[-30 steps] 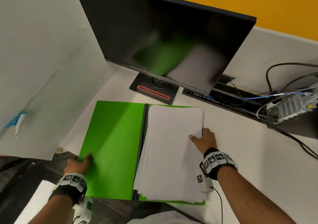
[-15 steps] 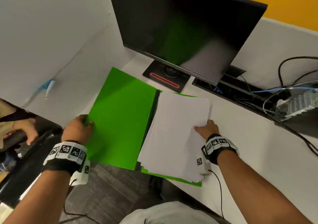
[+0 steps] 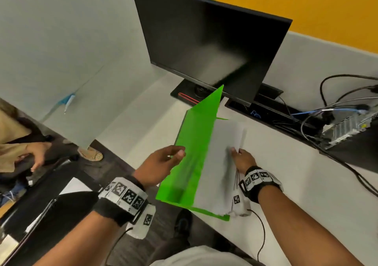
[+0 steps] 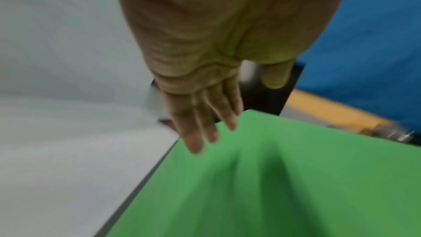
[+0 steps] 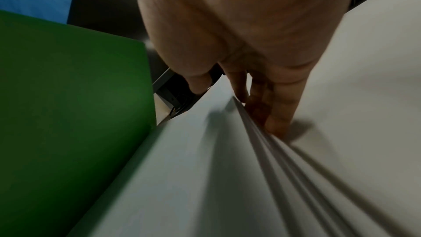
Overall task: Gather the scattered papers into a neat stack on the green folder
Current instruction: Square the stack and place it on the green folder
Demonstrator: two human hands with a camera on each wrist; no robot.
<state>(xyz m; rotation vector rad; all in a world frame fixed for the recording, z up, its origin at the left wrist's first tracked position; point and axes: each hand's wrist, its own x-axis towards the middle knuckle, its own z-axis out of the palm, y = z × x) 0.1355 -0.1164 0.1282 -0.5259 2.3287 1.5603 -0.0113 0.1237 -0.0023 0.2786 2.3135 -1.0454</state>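
left hand (image 3: 158,168): nearest the camera, at the raised cover's outer side. Fingers are seen straight and a bit spread in the left wrist view (image 4: 200,129), tips at the cover's edge; nothing is gripped. Whether the cover is actually touched can't be told, too much blur.

right hand (image 3: 243,160): laid down on the right edge of the papers, fingers stretched out. In the right wrist view the fingertips (image 5: 276,123) are pressed along the fanned sheet edges, thumb on top of the pile. Not curled round anything.

green folder (image 3: 194,153): one folder, opened, at the near edge of the table (image 3: 296,184). Its long axis is pointed away from the person toward the monitor. The left cover is stood up steeply on the spine, far corner tipped up in front of the screen; the other cover is lying flat under the papers, a green strip being seen at the near end.

papers (image 3: 223,157): one stack, lying on the flat half of the folder, long side parallel to the spine. Several sheets are fanned on the right side; an exact count can't be made.

monitor (image 3: 208,44): one, black, screen off, stood behind the folder.

cables (image 3: 335,110): a tangle, far right on the table, well apart from the folder.
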